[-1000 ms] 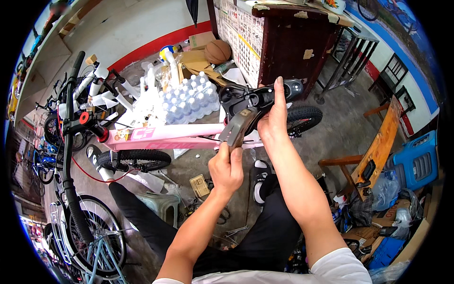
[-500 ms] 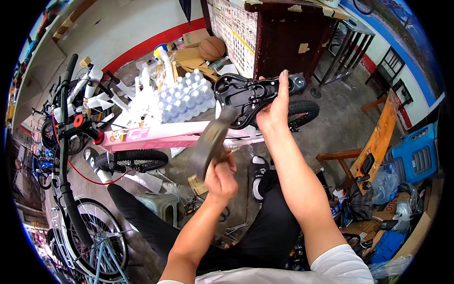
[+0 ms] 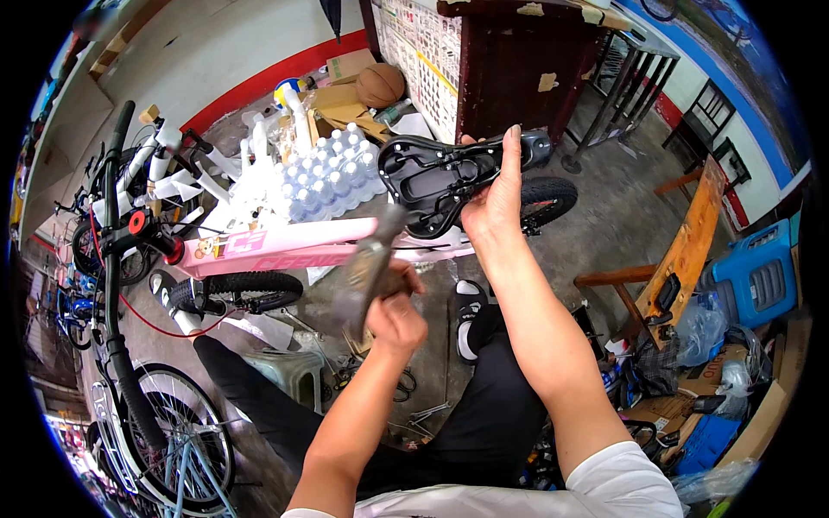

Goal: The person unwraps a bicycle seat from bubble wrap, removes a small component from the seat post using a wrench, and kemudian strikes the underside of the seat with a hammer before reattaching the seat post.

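Observation:
My right hand [image 3: 494, 203] grips a black bicycle saddle [image 3: 432, 177], its thumb up along the near side and its other fingers mostly hidden behind. The saddle is turned over, so its rails and underside show, and its narrow nose points right. My left hand [image 3: 397, 318] is closed around a long grey-brown tool [image 3: 371, 263], smeared by motion; its exact kind cannot be made out. The tool's upper end is close to the saddle's wide end; whether they touch is unclear. Behind both hands lies the pink frame [image 3: 302, 237] of a bicycle with black handlebars [image 3: 115, 233].
Shrink-wrapped water bottles [image 3: 332, 177], a basketball [image 3: 381, 85] and cardboard lie beyond the frame. A wooden bench [image 3: 686, 250] and a blue plastic stool [image 3: 753, 274] stand at the right. More bicycles crowd the left; a greenish stool [image 3: 285, 371] sits near my left leg.
The tool in my left hand has swung a little down and left. The saddle in my right hand sits slightly further left in the picture, along with the whole scene.

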`<act>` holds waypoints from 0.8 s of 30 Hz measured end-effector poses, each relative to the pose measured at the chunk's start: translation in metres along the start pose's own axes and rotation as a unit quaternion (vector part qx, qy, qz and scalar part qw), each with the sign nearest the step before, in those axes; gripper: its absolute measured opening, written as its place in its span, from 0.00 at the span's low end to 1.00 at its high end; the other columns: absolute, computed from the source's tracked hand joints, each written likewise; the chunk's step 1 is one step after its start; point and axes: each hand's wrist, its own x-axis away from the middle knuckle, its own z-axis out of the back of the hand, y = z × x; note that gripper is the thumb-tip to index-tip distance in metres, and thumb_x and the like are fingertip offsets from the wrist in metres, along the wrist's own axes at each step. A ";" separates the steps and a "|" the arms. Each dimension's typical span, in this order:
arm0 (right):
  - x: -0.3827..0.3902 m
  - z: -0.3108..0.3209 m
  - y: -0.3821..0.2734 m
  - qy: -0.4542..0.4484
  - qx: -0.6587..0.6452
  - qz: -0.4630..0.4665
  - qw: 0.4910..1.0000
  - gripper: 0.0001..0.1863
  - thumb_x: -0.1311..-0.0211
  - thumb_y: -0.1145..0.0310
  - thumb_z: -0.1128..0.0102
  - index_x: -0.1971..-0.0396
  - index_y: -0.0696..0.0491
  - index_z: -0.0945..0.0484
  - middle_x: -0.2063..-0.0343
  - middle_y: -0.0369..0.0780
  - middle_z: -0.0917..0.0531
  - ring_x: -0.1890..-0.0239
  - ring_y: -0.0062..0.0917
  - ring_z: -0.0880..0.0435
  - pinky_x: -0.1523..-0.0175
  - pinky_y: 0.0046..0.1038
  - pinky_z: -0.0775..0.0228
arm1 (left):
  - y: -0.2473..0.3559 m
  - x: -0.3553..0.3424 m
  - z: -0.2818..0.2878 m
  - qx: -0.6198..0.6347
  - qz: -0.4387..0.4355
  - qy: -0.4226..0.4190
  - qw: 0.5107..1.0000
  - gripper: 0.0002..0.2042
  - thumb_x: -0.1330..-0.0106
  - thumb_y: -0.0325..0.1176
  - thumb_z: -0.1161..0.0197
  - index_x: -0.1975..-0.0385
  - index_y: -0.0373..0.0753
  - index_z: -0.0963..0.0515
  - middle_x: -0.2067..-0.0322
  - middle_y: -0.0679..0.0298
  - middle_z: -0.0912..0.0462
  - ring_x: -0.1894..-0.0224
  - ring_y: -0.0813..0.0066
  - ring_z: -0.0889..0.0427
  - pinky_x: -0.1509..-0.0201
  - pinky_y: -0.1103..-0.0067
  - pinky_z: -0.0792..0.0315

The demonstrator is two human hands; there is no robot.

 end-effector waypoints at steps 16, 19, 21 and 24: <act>-0.007 0.003 0.002 0.028 -0.005 -0.027 0.999 0.28 0.38 0.42 0.30 0.57 0.53 0.20 0.65 0.36 0.16 0.64 0.22 0.16 0.57 0.30 0.19 | -0.004 -0.003 0.001 -0.271 0.068 -0.073 0.957 0.13 0.25 0.33 0.48 0.55 0.29 0.23 0.75 0.54 0.21 0.77 0.61 0.22 0.71 0.70 0.29; -0.017 0.009 0.007 0.031 0.031 -0.002 0.999 0.38 0.41 0.36 0.31 0.51 0.58 0.23 0.59 0.41 0.17 0.57 0.28 0.16 0.46 0.35 0.21 | 0.019 -0.005 0.001 -0.100 0.049 -0.035 0.993 0.13 0.26 0.35 0.46 0.53 0.30 0.24 0.73 0.58 0.22 0.77 0.72 0.25 0.72 0.75 0.30; -0.011 0.002 0.010 0.037 0.027 -0.002 0.999 0.37 0.41 0.36 0.31 0.50 0.57 0.24 0.58 0.41 0.17 0.57 0.29 0.16 0.46 0.36 0.21 | 0.016 -0.004 0.000 0.025 0.010 -0.020 0.999 0.15 0.24 0.35 0.52 0.48 0.29 0.28 0.66 0.58 0.25 0.73 0.75 0.28 0.69 0.78 0.32; -0.006 0.000 0.013 0.010 0.033 0.010 0.999 0.37 0.40 0.36 0.31 0.50 0.57 0.24 0.58 0.41 0.17 0.57 0.29 0.16 0.46 0.36 0.20 | -0.010 -0.007 0.001 -0.084 0.019 -0.053 0.995 0.14 0.24 0.34 0.51 0.51 0.28 0.27 0.69 0.57 0.24 0.73 0.72 0.26 0.69 0.73 0.30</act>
